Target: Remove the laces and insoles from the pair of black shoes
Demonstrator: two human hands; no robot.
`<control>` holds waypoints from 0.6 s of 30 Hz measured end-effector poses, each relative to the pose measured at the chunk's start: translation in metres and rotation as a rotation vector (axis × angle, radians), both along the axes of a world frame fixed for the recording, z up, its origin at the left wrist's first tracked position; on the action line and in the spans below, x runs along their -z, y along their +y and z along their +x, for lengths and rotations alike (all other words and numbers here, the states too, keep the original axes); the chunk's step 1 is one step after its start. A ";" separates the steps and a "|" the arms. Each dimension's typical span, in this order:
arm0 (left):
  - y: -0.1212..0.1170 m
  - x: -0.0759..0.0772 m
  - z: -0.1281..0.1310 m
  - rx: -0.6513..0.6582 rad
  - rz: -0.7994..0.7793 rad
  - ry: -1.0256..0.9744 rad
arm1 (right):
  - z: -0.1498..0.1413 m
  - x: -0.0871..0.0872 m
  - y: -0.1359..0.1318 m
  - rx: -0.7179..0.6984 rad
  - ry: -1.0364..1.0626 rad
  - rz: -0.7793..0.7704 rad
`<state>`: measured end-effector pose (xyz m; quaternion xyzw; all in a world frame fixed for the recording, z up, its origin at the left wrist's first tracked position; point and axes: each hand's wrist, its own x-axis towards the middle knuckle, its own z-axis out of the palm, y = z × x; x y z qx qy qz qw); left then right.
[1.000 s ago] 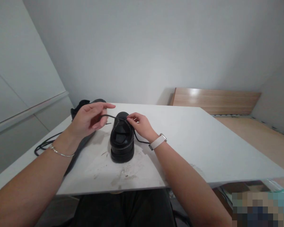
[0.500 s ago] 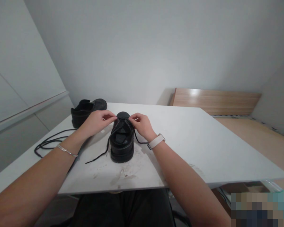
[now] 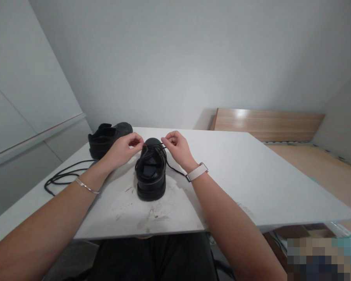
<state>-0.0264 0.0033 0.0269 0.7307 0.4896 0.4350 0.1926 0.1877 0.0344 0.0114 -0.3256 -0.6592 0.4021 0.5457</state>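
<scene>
Table [image 3: 251, 175]: fills the middle of the frame. Shoe [image 3: 151, 171]: on the table, centre-left. Left hand [image 3: 122, 150]: at the shoe's left side; right hand [image 3: 178, 147]: at its right side; lace [image 3: 156, 149]: between them, over the shoe. Second shoe [image 3: 108, 134]: behind, further left. Cord [image 3: 61, 177]: at the table's left edge.

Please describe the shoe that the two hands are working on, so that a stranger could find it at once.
On the white table, near its front edge, stands a black shoe with its heel toward the camera. The left hand and right hand pinch its lace; the other black shoe, farther left, is untouched.
</scene>
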 end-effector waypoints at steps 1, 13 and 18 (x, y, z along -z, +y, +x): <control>0.000 -0.001 -0.001 0.034 -0.039 -0.068 | 0.004 -0.003 0.001 0.000 0.046 -0.029; 0.000 -0.005 -0.009 0.243 -0.338 -0.644 | 0.045 -0.034 0.007 0.060 0.755 -0.191; -0.002 -0.020 -0.017 0.219 -0.258 -0.995 | 0.047 -0.039 0.003 0.137 0.789 -0.194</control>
